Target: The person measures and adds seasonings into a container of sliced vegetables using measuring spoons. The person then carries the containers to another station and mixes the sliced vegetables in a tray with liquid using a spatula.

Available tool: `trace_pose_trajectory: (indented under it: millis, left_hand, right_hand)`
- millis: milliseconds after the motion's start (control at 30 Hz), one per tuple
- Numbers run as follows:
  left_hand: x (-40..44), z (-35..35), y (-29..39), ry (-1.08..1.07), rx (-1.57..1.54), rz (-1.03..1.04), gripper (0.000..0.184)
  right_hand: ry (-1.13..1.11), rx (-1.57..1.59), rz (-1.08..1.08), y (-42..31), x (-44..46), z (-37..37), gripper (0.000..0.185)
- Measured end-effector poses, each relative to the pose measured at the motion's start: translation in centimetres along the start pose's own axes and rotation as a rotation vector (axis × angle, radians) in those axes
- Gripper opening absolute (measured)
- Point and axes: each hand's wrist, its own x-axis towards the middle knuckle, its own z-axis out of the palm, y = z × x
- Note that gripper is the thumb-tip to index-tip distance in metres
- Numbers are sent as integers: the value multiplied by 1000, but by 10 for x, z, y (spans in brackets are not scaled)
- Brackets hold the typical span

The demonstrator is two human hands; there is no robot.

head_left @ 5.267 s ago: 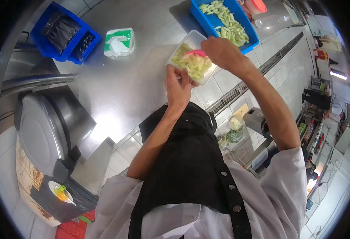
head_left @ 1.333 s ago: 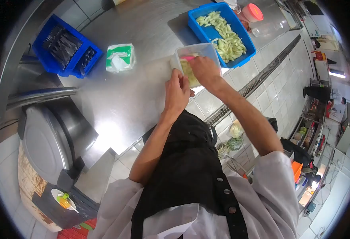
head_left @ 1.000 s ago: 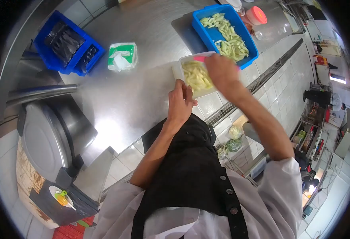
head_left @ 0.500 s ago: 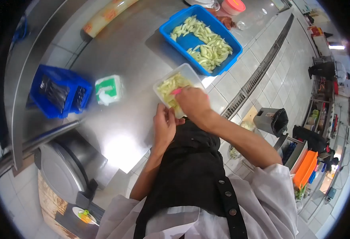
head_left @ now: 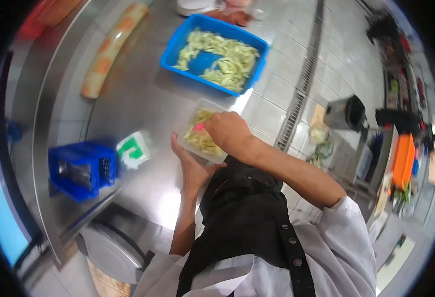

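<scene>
My right hand [head_left: 227,133] is closed round a pink utensil [head_left: 199,126], whose end dips into pale green pieces in a clear plastic container [head_left: 202,104]. My left hand [head_left: 193,166] is at the container's near left side, thumb and fingers spread apart, its palm beside the wall; whether it touches is hard to tell. Just beyond the container, a blue tray [head_left: 249,81] holds many similar pale green pieces [head_left: 227,67], with part of its blue bottom showing.
On the steel table [head_left: 148,99] are a white-green packet [head_left: 133,150], blue bins [head_left: 81,168] with dark items and a long patterned roll [head_left: 113,49]. White lids [head_left: 196,6] stand behind the tray. A grey bin [head_left: 345,113] is on the tiled floor at right.
The view has swung, shifting the table's objects. My left hand has opened from its closed grip at the container's edge. My right hand still holds the pink utensil in the container.
</scene>
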Motion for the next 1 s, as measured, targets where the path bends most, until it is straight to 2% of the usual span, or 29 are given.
trace_pose_trajectory:
  millis: [33, 67, 133, 167, 200, 233, 267, 300, 367, 400, 500, 567, 600, 633, 700, 733, 800, 900, 967, 1000]
  left_hand:
    - [2, 8, -1, -1, -111, 11, 119]
    - [5, 8, -53, -38, 133, 196, 129]
    - [8, 16, -68, -101, 190, 261, 130]
    - [7, 16, -64, -136, 183, 265, 130]
    - [7, 16, -60, -162, 178, 270, 131]
    - [6, 15, -55, -189, 169, 284, 131]
    - [4, 12, -49, -224, 162, 302, 131]
    - [2, 13, -42, -269, 156, 326, 132]
    - [2, 14, -28, -351, 160, 374, 133]
    - [5, 14, -21, -404, 152, 387, 133]
    - [-6, 34, -3, -621, 103, 422, 134]
    - [-21, 63, 9, -806, 44, 428, 135]
    - [-33, 84, 21, -926, -97, 236, 125]
    - [-39, 105, 23, -981, -115, 254, 125]
    - [-71, 150, 36, -1221, -186, 178, 125]
    - [-94, 174, 46, -1317, -238, 190, 128]
    - [-129, 218, 48, -1486, -250, 242, 129]
    - [-190, 287, 42, -1711, -209, 312, 128]
    - [-230, 331, 42, -1858, -163, 606, 126]
    - [-256, 345, 57, -1886, -133, 698, 124]
  right_hand:
    - [-43, 34, 66, 2, -7, -7, 12]
    - [25, 128, 100, 1, -2, 24, 12]
    - [173, 291, 218, -5, 22, 93, 14]
    - [100, 400, 307, -15, 12, 74, 15]
    - [178, 421, 249, -25, -11, 50, 15]
    - [119, 371, 200, -28, -13, 47, 15]
    - [291, 425, 301, -34, -1, 72, 14]
    - [211, 220, 328, -35, -11, 60, 13]
    - [211, 143, 446, -29, -12, 81, 13]
    - [250, 145, 483, -23, -21, 63, 13]
    - [313, 162, 551, -1, -106, 45, 13]
    - [486, 240, 699, 20, -172, 38, 12]
    - [513, 240, 750, 28, -200, 46, 12]
    - [547, 263, 776, 39, -221, 60, 11]
    - [616, 270, 851, 48, -289, 70, 11]
    - [657, 265, 959, 50, -329, 70, 11]
    - [727, 253, 1114, 48, -390, 87, 11]
    - [660, 224, 1299, 41, -468, 127, 12]
    - [626, 499, 1457, 32, -530, 142, 13]
    - [666, 399, 1485, 23, -558, 149, 15]
